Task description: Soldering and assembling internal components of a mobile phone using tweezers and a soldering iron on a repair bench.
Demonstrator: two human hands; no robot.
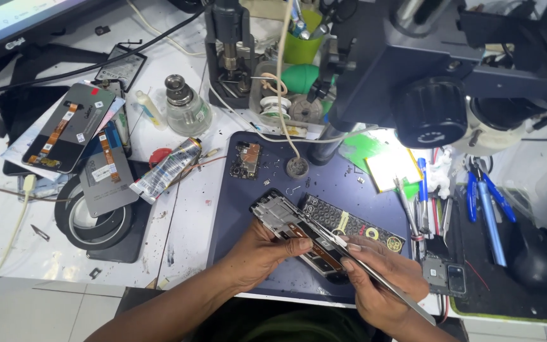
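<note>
Now we steady the opened black phone with its bare metal frame (299, 231) in our left hand (261, 253), fingers clamped on its edge, tilted at 6 o'clock on the dark blue mat (248, 209); our right hand (381, 278) pinches slim steel tweezers (375, 266), tip reaching inside.

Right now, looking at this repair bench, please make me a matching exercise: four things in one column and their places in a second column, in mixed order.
Things:
1. opened phone
2. tweezers
3. crumpled metal tube
4. glass bottle

Places:
A. lying left of the dark mat
B. in the grip of the left hand
C. standing behind the tube
D. in the right hand

Pairs: 1-B, 2-D, 3-A, 4-C
</note>
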